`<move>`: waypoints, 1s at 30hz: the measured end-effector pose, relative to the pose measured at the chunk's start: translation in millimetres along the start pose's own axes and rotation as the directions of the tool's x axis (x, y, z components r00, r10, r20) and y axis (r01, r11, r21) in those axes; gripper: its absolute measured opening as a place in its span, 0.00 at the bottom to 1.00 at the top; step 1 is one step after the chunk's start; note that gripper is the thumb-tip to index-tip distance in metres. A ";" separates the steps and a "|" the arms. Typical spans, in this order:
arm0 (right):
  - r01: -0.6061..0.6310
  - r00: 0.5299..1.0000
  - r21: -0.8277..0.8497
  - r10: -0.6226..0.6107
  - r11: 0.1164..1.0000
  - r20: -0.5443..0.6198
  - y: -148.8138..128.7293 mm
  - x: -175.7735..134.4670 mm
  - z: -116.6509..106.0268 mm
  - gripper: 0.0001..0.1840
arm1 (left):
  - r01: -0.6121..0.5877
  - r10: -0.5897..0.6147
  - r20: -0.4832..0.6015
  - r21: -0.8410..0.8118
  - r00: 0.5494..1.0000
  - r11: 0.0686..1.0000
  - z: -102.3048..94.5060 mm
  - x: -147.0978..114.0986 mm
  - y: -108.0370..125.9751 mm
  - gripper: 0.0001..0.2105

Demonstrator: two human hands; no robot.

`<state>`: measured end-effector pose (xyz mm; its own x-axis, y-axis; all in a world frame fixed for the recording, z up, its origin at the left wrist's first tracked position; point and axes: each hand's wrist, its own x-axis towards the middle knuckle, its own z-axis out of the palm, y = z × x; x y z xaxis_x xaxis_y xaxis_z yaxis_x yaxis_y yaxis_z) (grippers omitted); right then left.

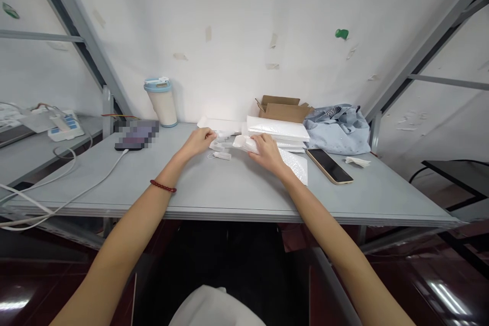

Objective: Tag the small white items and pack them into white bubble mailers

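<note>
My left hand (pixel 199 141) reaches to the far middle of the grey table (pixel 214 188) and pinches a small white part (pixel 220 136). Just in front of it lies another small white piece (pixel 221 155). My right hand (pixel 266 153) rests on a white bubble-wrap bag (pixel 296 163), its fingers curled over the bag's left end (pixel 240 142). Behind the hands sits a stack of white foam bags (pixel 277 128). A red bead bracelet (pixel 163 186) is on my left wrist.
A phone (pixel 329 165) lies face up at the right, beside a blue-grey cloth bundle (pixel 338 130). An open cardboard box (pixel 282 108) stands at the wall. A lidded cup (pixel 162 102), a dark device (pixel 136 135) with a white cable (pixel 76 196) lie left.
</note>
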<state>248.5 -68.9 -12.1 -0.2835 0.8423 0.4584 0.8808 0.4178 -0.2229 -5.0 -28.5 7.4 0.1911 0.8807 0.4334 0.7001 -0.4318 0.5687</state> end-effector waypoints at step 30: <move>0.155 0.988 0.060 -0.156 0.986 0.014 -13.4 -4.0 4.9 0.23 | -0.180 0.238 0.239 -0.240 0.941 0.954 25.7 -19.6 38.2 0.09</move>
<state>236.0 -76.1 -15.2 -0.4228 0.7715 0.4755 0.8019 0.5629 -0.2003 35.7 -57.3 2.6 0.5110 0.7728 0.3763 0.4685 -0.6175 0.6318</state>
